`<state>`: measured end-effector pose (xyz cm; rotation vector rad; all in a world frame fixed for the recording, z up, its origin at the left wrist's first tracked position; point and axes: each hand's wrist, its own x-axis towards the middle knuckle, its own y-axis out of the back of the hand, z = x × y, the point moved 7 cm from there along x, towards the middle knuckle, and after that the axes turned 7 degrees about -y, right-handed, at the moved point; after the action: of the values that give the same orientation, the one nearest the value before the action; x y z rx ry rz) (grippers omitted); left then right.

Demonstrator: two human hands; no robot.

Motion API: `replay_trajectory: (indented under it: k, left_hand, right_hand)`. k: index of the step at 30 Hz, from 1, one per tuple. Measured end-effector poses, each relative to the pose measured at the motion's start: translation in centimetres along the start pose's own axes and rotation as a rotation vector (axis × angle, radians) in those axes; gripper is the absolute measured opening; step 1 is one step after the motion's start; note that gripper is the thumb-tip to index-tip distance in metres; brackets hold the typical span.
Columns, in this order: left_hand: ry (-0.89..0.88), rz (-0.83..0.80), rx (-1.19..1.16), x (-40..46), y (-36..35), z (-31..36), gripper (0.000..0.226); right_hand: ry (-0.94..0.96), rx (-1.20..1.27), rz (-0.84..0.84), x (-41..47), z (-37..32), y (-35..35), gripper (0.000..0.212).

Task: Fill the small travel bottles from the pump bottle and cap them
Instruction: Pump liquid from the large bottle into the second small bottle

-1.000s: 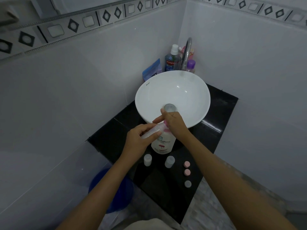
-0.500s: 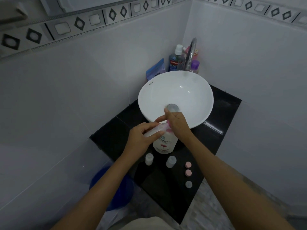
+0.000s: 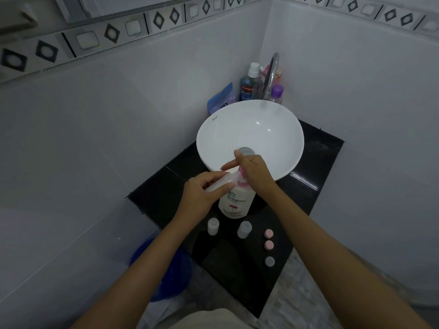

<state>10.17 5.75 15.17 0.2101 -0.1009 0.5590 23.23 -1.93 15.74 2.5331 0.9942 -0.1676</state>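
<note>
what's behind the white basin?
Behind the basin: a blue pouch, a Colgate Plax bottle, the tap and a purple-capped bottle. The basin rim covers their bases.

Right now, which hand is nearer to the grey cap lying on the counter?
Right. The right hand is on the pump bottle, and its forearm passes close beside the grey cap. The left hand holds a small clear bottle on the pump bottle's far side.

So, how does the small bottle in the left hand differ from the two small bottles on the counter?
The held bottle is tilted, its mouth at the pump bottle nozzle; the left counter bottle and right counter bottle stand upright. The left hand grips the first; nothing touches the standing ones. All three are small, translucent and uncapped.
</note>
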Motion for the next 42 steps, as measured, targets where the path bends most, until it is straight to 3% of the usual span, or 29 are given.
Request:
replay_trajectory:
  k: [3, 7, 14, 30, 37, 42]
  left_hand:
    - [0.022, -0.016, -0.002, -0.2, -0.2, -0.4, 0.031]
    - [0.007, -0.023, 0.009, -0.4, -0.2, -0.2, 0.030]
    - [-0.040, -0.045, 0.122, -0.2, 0.1, 0.1, 0.048]
    - [-0.093, -0.010, 0.239, -0.4, 0.4, -0.2, 0.034]
    - [-0.047, -0.208, 0.341, -3.8, -2.7, -3.6, 0.031]
    - [-0.099, -0.316, 0.679, -4.2, -4.7, -6.5, 0.034]
  right_hand:
    - [-0.087, 0.067, -0.033, -0.1, 1.0, -0.6, 0.049]
    - [-0.046, 0.056, -0.012, 0.0, 0.9, -0.4, 0.046]
    - [0.061, 0.021, -0.023, -0.1, -0.5, 0.3, 0.047]
    - [0.070, 0.038, -0.022, 0.1, -0.7, 0.2, 0.047]
    - [0.093, 0.028, -0.030, 0.5, -0.4, 0.2, 0.049]
    - [0.095, 0.060, -0.024, 0.7, 0.0, 0.1, 0.048]
